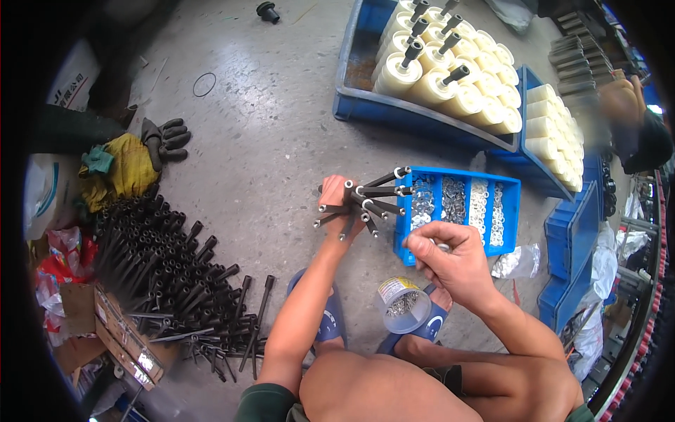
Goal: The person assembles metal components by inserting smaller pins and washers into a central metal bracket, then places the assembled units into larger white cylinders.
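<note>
A bundle of several black rods (383, 190) is gripped in my left hand (333, 191), its ends fanning out, some with pale rings or metal tips. My right hand (453, 261) is closed in a pinch over the near edge of a blue divided tray (517, 211). A small, pale grey bit shows between its fingers, too little to name. The tray's compartments hold clear and silvery washers (422, 195), dark metal washers (453, 200) and white rings (479, 200). Between my feet stands a clear plastic tub (408, 320) of small metal parts.
At left lies a large heap of black rods (176, 274), beside a cardboard box (123, 334) and a dark glove (166, 139). Blue crates (422, 110) of cream rollers (485, 105) stand at the far right, some with black rods upright. Another person (636, 119) is at the right edge.
</note>
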A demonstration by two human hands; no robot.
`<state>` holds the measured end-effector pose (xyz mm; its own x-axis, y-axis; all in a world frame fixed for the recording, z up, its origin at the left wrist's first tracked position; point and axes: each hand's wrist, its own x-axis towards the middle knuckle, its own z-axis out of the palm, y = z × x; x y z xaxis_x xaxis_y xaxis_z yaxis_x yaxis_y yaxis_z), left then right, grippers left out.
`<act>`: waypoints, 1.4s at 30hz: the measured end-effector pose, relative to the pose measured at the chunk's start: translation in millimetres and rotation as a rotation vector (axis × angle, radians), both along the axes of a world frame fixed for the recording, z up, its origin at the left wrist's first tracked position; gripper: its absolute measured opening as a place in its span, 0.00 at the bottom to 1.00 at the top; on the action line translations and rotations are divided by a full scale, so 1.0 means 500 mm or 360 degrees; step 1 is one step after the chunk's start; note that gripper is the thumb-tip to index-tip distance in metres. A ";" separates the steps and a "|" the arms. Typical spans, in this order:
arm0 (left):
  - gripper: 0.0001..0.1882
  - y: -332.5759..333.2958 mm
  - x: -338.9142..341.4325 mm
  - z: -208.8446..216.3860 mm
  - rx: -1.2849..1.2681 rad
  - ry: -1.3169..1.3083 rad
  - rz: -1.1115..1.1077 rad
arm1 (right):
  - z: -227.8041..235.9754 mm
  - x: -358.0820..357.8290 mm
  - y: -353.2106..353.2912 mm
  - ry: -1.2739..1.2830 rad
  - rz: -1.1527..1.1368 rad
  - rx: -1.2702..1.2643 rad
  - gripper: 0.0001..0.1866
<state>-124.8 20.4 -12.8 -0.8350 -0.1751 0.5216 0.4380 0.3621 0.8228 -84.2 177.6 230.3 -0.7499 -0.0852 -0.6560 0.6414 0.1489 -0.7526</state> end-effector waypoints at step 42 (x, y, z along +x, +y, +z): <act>0.13 -0.003 -0.005 0.026 -0.0043 -0.0015 0.0075 | 0.044 -0.129 -0.063 0.0486 0.0747 0.0464 0.11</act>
